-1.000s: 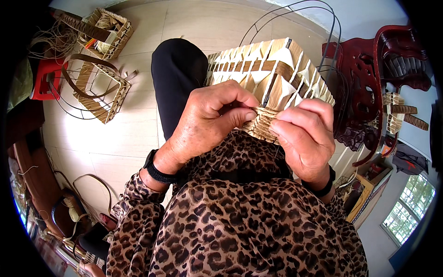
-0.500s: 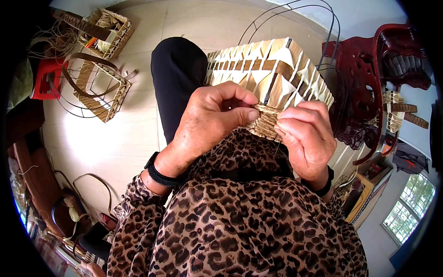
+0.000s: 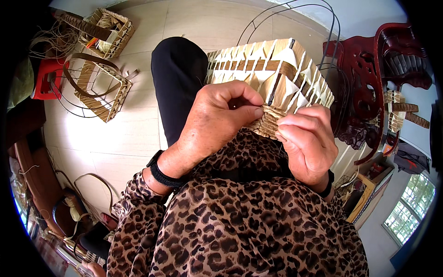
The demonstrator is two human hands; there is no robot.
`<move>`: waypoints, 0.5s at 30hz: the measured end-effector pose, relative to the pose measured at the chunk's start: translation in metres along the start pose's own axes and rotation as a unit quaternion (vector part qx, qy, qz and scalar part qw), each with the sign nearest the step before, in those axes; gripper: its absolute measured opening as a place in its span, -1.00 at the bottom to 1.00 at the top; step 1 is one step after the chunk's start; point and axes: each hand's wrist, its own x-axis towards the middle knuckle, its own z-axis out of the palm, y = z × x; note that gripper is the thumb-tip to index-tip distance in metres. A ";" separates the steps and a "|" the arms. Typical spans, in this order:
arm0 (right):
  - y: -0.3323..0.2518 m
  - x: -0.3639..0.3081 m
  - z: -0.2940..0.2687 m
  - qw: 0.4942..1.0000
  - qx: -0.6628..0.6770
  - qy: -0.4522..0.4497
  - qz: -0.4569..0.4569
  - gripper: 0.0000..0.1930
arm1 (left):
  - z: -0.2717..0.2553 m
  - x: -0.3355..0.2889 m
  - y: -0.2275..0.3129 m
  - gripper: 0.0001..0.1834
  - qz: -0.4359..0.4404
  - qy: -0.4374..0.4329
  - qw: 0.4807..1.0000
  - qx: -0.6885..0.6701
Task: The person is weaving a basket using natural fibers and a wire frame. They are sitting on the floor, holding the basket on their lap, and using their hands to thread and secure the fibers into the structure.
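Observation:
A woven basket [image 3: 258,65] of tan wood strips and white cord rests tilted on my lap, a dark band running along its side. At its near corner is a braided straw section [image 3: 265,125]. My left hand [image 3: 217,111] is closed in a pinch, thumb and forefinger on the upper left edge of the braid. On the braid's right side my right hand [image 3: 310,141] is closed too, its bent fingers and thumb gripping the edge. A thin dark strand hangs just below the right fingertips. The basket's underside is hidden.
A black wire frame [image 3: 333,27] rises behind the basket. A carved dark red wooden chair [image 3: 362,78] stands at right. On the floor at left are an unfinished basket [image 3: 94,104], a red plastic stool [image 3: 46,74] and a basket of cord [image 3: 124,34].
My left hand has shifted slightly right and up along the braid, still pinching. The right hand keeps its hold, its fingers a little lower. The basket has barely moved.

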 end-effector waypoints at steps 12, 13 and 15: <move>0.008 -0.013 -0.005 0.999 0.019 -0.010 0.040 -0.76 | -0.003 0.003 -0.001 -0.85 -0.024 -0.031 0.998 -0.047; 0.009 -0.014 -0.006 0.999 0.024 -0.010 0.042 -0.77 | -0.004 0.003 -0.002 -0.85 -0.023 -0.031 0.998 -0.048; 0.011 -0.016 -0.006 0.998 0.034 -0.009 0.044 -0.79 | -0.004 0.004 -0.001 -0.85 -0.026 -0.036 0.998 -0.051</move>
